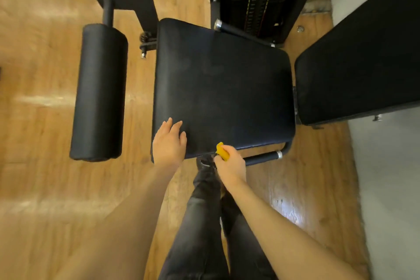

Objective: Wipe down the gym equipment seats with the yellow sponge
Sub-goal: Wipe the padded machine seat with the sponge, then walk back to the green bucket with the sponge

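Gripping yellow sponge [222, 151] in right hand [230, 163] fingers [227, 149], at seat [222, 88] edge.

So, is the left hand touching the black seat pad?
Touching. The head view shows the left hand lying flat on the near corner of the seat pad.

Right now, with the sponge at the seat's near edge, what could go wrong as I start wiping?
The right hand pinches the yellow sponge folded small, so little of it may touch the seat, leaving streaks. The sponge sits close to the handle bar, which your knuckles could knock. The left hand rests flat on the seat's corner, so that patch might get skipped.
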{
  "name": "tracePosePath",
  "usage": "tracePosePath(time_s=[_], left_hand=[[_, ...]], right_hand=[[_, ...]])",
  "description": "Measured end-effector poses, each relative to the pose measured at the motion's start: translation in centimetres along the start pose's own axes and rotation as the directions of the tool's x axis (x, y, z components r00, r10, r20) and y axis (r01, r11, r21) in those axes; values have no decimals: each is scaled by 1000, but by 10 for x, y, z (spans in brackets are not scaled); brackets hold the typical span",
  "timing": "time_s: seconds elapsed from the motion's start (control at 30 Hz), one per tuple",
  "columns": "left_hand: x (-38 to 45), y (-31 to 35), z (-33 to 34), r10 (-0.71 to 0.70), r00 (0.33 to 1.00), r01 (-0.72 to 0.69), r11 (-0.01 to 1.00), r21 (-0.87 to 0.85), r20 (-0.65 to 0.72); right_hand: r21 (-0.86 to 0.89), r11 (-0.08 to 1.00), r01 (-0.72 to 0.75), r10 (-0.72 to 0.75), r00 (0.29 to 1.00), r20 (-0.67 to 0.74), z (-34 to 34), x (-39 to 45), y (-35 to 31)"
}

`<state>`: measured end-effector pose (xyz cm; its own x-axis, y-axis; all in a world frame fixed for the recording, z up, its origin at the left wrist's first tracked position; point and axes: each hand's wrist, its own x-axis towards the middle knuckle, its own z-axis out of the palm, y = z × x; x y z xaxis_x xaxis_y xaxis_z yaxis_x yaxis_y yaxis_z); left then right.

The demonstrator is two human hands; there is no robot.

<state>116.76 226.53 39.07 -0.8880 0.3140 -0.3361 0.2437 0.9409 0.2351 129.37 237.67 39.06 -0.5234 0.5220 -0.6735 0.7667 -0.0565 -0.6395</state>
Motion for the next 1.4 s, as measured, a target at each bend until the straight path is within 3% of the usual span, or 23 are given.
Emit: tracePosePath(time_s=[0.17, 0.43, 0.7, 0.93, 1.07, 1.2, 1.4], left_hand=[[-48, -22, -25, -147, 989, 141, 981, -132, -33], [-115, -74, -54, -340, 938, 335, 854, -397, 60], [-160, -206, -73, -530, 836, 518, 675, -525, 145], [-223, -362, -78, -538, 770, 630, 562, -535, 341], [-253, -444, -86, -656, 673, 674, 353, -649, 342], [-296, -493, -77, -799, 482, 648, 49, -760, 359], [-334, -580, -49, -818, 221, 584, -325, -744, 531]], right_hand=[[-49, 986, 158, -158, 987, 7, -27, -25, -35], [-298, 845, 444, -367, 887, 281, 5, -88, -62], [-460, 653, 602, -384, 786, 484, 128, -138, -94], [-563, 463, 685, -247, 709, 660, 272, -172, -124], [-585, 364, 725, -254, 681, 687, 346, -183, -136], [-593, 337, 732, -196, 670, 716, 414, -204, -144], [-579, 97, 810, -81, 586, 806, 539, -220, -161]])
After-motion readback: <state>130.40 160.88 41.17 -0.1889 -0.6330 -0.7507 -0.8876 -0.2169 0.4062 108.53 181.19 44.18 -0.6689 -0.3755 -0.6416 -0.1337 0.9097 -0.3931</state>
